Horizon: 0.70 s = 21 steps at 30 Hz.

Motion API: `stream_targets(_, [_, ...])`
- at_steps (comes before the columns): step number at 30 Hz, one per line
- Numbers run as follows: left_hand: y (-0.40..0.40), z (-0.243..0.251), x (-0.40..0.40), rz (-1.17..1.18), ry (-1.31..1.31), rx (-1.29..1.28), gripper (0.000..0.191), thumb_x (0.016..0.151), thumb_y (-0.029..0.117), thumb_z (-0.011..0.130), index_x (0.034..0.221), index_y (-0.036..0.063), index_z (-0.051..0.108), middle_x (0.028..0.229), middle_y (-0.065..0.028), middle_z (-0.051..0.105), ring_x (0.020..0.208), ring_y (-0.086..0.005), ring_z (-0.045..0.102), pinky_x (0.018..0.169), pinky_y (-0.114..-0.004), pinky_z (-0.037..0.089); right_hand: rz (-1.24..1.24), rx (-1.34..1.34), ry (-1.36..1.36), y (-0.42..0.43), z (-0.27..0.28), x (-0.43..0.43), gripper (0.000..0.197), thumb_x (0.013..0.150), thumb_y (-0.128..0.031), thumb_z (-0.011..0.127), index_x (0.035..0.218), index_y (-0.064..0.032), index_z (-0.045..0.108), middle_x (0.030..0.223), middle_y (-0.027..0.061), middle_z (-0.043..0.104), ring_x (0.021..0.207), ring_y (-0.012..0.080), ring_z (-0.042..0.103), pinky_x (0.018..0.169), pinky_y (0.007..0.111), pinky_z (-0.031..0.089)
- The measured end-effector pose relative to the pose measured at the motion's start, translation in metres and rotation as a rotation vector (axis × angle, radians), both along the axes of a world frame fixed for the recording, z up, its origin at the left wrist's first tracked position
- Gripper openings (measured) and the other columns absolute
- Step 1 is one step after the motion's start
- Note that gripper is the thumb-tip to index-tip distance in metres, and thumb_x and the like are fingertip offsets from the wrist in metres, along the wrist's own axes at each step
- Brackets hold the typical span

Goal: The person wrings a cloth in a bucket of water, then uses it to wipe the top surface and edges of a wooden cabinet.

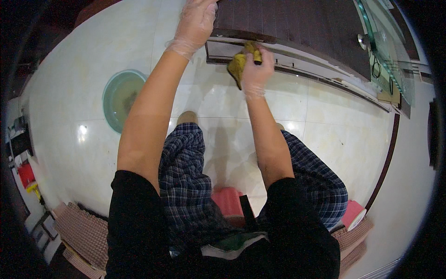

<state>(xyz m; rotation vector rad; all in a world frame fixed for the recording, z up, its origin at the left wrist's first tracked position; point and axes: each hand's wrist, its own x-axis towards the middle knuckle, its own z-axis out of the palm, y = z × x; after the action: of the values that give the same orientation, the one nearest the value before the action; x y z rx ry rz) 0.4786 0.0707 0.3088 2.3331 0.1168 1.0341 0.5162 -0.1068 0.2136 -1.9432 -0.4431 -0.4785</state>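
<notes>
Both of my hands wear thin clear plastic gloves. At the top, my left hand [197,24] rests against the left edge of a dark wood-grain cabinet panel [278,21]; it seems to hold nothing, but its fingertips run to the picture's rim. My right hand [259,68] grips a yellow-green cloth [237,66], part of which hangs down on the left. That cloth touches the long pale ledge with a dark rim [217,50] just below the panel. Left of my left forearm, a light-green plastic basin [106,103] on the tiled floor holds cloudy water.
Under me is a pink stool [228,202]. Glass panels [397,76] and dark cables [376,66] are at the cabinet's right end. Woven-covered seats [82,232] stand at the lower left and lower right. Glossy pale tiles [216,94] cover the floor.
</notes>
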Motion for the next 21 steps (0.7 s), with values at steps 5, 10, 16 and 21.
stream_targets(5, [0.004, 0.001, -0.003, 0.014, -0.015, 0.011, 0.029, 0.09, 0.011, 0.042, 0.112, 0.0036, 0.059, 0.126, -0.0173, 0.051, 0.122, -0.0357, 0.041, 0.105, -0.042, 0.03, -0.201, 0.148, 0.149, -0.031, -0.001, 0.03, 0.028, 0.068, 0.004, 0.064, 0.096, 0.0024, 0.06, 0.095, 0.0161, 0.059, 0.09, 0.0331, 0.056, 0.083, 0.039, 0.044])
stream_targets(10, [0.0, 0.0, 0.001, -0.01, -0.05, -0.024, 0.029, 0.09, 0.011, 0.042, 0.112, 0.0031, 0.059, 0.125, -0.0178, 0.051, 0.123, -0.0362, 0.041, 0.105, -0.042, 0.031, -0.099, -0.02, 0.053, -0.002, 0.003, 0.0, 0.025, 0.072, -0.003, 0.067, 0.094, 0.004, 0.06, 0.095, 0.0153, 0.061, 0.092, 0.0293, 0.057, 0.086, 0.036, 0.043])
stream_targets(16, [0.003, 0.002, -0.003, -0.014, 0.005, -0.015, 0.03, 0.091, 0.016, 0.041, 0.112, 0.0027, 0.058, 0.126, -0.0186, 0.05, 0.123, -0.0369, 0.04, 0.105, -0.042, 0.03, -0.018, 0.04, 0.068, 0.006, 0.006, 0.0, 0.029, 0.065, 0.0, 0.068, 0.092, 0.0044, 0.058, 0.088, 0.0181, 0.058, 0.086, 0.0353, 0.056, 0.079, 0.039, 0.044])
stream_targets(21, [0.001, 0.002, -0.002, -0.014, -0.017, -0.048, 0.031, 0.092, 0.018, 0.041, 0.113, 0.0029, 0.058, 0.127, -0.0186, 0.05, 0.123, -0.0368, 0.04, 0.105, -0.042, 0.029, -0.142, 0.05, 0.086, -0.018, 0.007, 0.018, 0.028, 0.065, 0.001, 0.067, 0.092, 0.0048, 0.058, 0.087, 0.0177, 0.056, 0.086, 0.0347, 0.055, 0.079, 0.038, 0.043])
